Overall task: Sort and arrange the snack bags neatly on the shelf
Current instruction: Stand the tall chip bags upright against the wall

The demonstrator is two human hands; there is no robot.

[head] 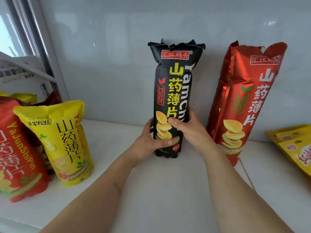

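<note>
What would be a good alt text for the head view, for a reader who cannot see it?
Two hands, left hand and right hand, hold a tall black snack bag upright on a white shelf. A tall red bag leans against the wall to its right; a yellow bag stands to the left.

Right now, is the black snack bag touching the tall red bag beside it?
Apart. The head view shows grey wall between the black snack bag and the tall red bag along their full height.

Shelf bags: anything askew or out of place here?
Yes. The yellow bag at far right lies flat while the others stand. The tall red bag leans against the wall. The black bag, held by both hands, stands upright.
</note>
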